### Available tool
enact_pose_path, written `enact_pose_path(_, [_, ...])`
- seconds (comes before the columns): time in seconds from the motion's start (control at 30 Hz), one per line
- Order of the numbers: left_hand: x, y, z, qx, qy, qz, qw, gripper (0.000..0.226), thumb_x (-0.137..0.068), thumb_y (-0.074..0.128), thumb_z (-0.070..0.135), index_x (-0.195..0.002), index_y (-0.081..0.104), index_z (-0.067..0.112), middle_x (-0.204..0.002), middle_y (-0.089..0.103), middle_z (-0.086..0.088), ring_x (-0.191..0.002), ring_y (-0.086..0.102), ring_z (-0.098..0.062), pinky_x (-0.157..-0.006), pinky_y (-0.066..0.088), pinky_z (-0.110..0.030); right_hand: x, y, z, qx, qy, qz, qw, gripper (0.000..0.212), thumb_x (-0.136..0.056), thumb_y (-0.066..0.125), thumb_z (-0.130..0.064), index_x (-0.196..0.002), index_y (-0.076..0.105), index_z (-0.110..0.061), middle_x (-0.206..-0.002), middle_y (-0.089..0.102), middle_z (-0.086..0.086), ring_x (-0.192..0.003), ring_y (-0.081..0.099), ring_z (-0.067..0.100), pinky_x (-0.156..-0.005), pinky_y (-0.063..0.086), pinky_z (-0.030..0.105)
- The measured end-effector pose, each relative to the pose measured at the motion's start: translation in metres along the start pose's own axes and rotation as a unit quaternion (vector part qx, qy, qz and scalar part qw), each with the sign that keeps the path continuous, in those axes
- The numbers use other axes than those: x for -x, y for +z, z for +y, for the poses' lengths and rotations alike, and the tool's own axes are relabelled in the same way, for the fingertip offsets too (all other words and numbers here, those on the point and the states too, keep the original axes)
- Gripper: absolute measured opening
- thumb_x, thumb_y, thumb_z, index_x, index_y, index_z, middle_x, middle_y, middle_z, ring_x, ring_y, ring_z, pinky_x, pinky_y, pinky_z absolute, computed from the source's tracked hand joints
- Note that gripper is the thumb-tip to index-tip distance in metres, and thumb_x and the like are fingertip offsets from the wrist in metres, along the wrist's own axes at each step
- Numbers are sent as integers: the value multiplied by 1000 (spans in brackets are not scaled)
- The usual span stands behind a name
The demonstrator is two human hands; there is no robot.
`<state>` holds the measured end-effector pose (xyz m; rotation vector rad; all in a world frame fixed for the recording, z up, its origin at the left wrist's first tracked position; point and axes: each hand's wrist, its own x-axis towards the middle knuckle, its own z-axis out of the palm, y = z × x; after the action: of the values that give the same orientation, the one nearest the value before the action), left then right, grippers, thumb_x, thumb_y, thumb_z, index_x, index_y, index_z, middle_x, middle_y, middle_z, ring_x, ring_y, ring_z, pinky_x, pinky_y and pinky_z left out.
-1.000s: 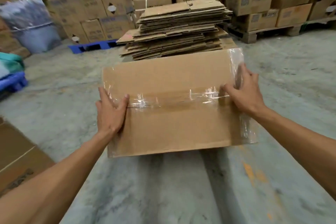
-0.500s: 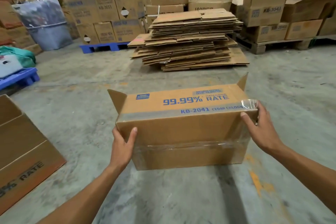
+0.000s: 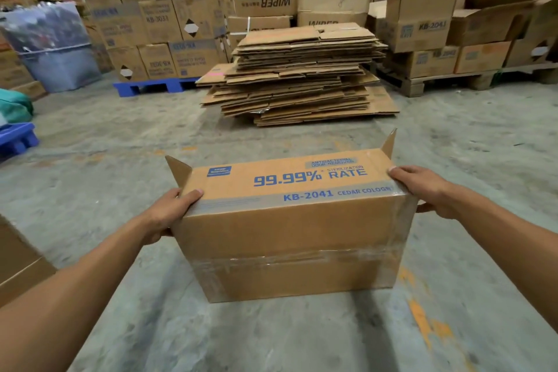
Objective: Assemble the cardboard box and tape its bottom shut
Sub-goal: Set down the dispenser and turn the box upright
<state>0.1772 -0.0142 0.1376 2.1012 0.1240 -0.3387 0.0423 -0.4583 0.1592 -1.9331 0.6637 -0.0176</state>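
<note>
Cardboard box (image 3: 290,220) sits in the lower middle of the frame, held between my 2 hands above the concrete floor (image 3: 120,145); I cannot tell whether its lower edge touches the ground. The printed side with "99.99% RATE" faces up and away from me, and the taped bottom (image 3: 296,260) faces me, with a strip of clear tape running along the seam and wrapping round the right-hand end. 2 top flaps stick up at the far corners.

My left hand (image 3: 172,211) is clamped on the left end, thumb over the upper edge and the other fingers out of sight behind the panel. My right hand (image 3: 428,190) grips the right end the same way, thumb on top near the tape's tail.

I judge the box empty and light, stiff along its creases but easy to dent on the broad panels, and the tape is slick under the skin. The safest hold looks to be at the end corners where the board is doubled, not the middle of a panel.

The stack of flattened cartons (image 3: 299,75) lies in the upper middle, well apart.
</note>
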Motion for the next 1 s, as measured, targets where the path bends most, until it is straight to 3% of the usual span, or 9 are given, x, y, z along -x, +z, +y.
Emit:
enact_pose_path(0.1, [-10,4,9,-18,6,2,1000,42,-93,54,55,-121,45,26,-112,66,-5,-93,69,-30,-84,57,-52,-9,5,-13,74,-17,-36,996,52,-94,49,-56,-137,46,-26,-101,66,-1,-85,64,21,-68,51,35])
enact_pose_path(0.2, [-13,7,10,-12,8,11,1000,49,-90,56,57,-124,44,23,-114,66,-7,-93,69,-31,-83,57,-53,-17,13,-16,74,-30,-32,996,62,-90,53,-60,-141,39,-26,-98,63,-2,-88,65,25,-80,57,48])
enact_pose_path(0.33, [-12,7,3,-11,12,16,1000,74,-86,57,64,-141,39,18,-120,63,-4,-95,68,-26,-74,58,-42,-19,16,-12,3,19,-52,998,61,-85,53,-67,-123,54,-20,-101,73,9,-85,71,33,-74,58,56])
enact_pose_path(0.43, [0,11,1,-11,44,33,998,70,-91,54,58,-144,38,16,-119,59,-1,-94,64,-18,-70,51,-32,-15,14,-6,-29,27,-66,997,54,-87,53,-64,-118,61,-20,-100,76,11,-80,72,32,-62,59,46])
enact_pose_path(0.6, [27,12,-13,-32,108,79,990,72,-89,51,63,-149,35,27,-139,54,1,-114,57,-22,-98,45,-40,15,11,8,-64,-70,-47,994,37,-96,53,-44,-126,49,-22,-92,73,1,-60,72,12,-43,52,23])
enact_pose_path(0.8, [44,14,-16,-19,204,174,963,75,-91,55,57,-154,23,32,-149,44,7,-131,46,-19,-107,36,-34,28,12,14,-88,-186,20,978,65,-91,58,-45,-148,31,-25,-122,62,-1,-89,66,6,-61,53,21])
enact_pose_path(0.93, [60,35,-54,18,206,181,962,89,-86,60,57,-155,10,33,-156,33,5,-136,41,-16,-108,30,-28,38,30,42,-55,-259,61,962,79,-85,59,-55,-151,20,-39,-138,52,-14,-114,58,-2,-91,51,34])
enact_pose_path(1.0, [70,49,-76,28,192,175,965,90,-89,66,39,-156,6,33,-156,27,12,-136,40,-13,-105,30,-25,40,40,66,-3,-248,60,967,86,-85,58,-59,-150,3,-54,-156,35,-14,-131,48,9,-105,44,45])
